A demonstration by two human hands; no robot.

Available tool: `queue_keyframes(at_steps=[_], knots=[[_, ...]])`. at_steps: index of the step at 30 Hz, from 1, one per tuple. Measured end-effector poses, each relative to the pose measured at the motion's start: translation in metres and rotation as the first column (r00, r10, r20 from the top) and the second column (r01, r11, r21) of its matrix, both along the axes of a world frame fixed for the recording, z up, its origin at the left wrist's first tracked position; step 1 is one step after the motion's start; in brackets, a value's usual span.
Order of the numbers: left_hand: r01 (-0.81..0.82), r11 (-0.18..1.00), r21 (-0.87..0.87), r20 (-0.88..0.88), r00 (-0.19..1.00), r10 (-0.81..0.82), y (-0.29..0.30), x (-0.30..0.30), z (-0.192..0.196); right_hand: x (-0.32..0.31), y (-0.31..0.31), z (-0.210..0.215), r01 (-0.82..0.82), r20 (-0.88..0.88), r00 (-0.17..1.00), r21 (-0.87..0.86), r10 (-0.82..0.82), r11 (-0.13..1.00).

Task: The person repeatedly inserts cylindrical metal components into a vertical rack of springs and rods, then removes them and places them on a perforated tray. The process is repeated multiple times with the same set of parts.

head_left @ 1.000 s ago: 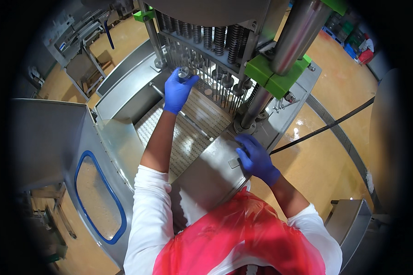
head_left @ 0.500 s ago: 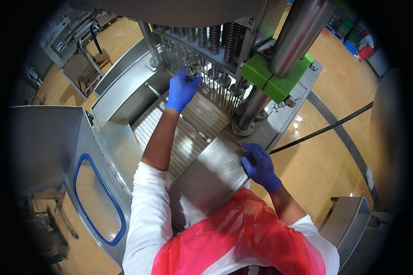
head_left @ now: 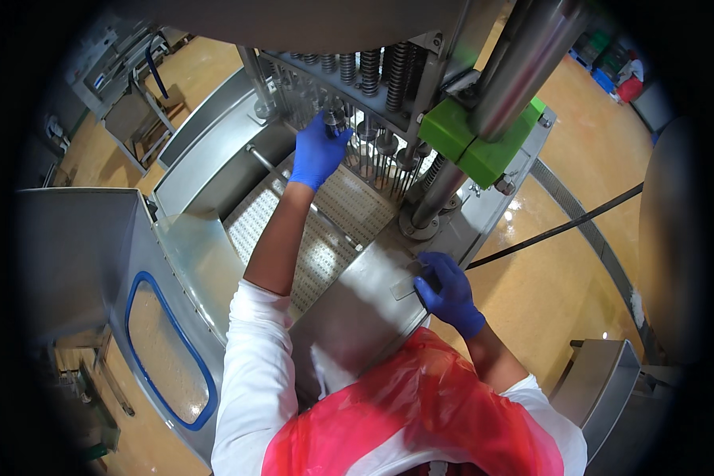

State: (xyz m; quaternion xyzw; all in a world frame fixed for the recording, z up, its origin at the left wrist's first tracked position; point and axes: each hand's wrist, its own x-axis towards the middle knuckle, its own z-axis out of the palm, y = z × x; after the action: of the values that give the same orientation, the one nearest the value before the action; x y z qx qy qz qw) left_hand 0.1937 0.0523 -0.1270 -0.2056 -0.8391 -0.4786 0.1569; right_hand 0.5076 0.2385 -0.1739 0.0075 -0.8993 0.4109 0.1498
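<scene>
My left hand (head_left: 317,155), in a blue glove, reaches into a steel machine and closes its fingers round a round metal needle holder (head_left: 335,120). Beside it hangs a row of similar holders (head_left: 385,144) with thin needles pointing down. Above them is a bank of coil springs (head_left: 370,73). Under the needles lies a white perforated conveyor bed (head_left: 309,262), crossed by a thin metal rod (head_left: 325,213). My right hand (head_left: 452,297), also gloved blue, rests at the machine's near right edge, thumb and fingers apart, with nothing seen in it.
A green clamp block (head_left: 484,143) grips a thick steel column on the right. Left stands a steel panel with a blue-rimmed window (head_left: 135,349). A dark hose (head_left: 563,226) runs over the orange floor past a drain grate (head_left: 595,238). Another person (head_left: 631,79) is far right.
The view has shifted slightly. My left hand stays at the needle holder and my right hand stays at the edge, with only slight finger movement.
</scene>
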Motion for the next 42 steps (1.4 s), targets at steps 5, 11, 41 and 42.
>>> queue_keyframes(at_steps=[5,11,41,42], knots=[[-0.040,0.999,0.029,0.023,0.999,0.039,-0.006,-0.004,-0.013,0.001,-0.001,-0.001,0.006,0.018,1.000,-0.008,-0.006,1.000],[-0.008,0.997,0.073,0.068,0.998,0.003,-0.004,0.008,-0.013,-0.003,-0.001,0.001,0.020,-0.010,1.000,0.053,-0.020,0.998],[-0.033,0.988,0.152,0.109,0.994,0.016,0.011,0.010,-0.028,-0.014,0.029,0.036,-0.559,0.325,0.827,0.556,0.458,0.615],[-0.054,0.992,0.118,0.067,0.997,0.047,0.008,0.010,-0.029,-0.016,0.028,0.038,-0.573,0.343,0.817,0.571,0.463,0.588]])
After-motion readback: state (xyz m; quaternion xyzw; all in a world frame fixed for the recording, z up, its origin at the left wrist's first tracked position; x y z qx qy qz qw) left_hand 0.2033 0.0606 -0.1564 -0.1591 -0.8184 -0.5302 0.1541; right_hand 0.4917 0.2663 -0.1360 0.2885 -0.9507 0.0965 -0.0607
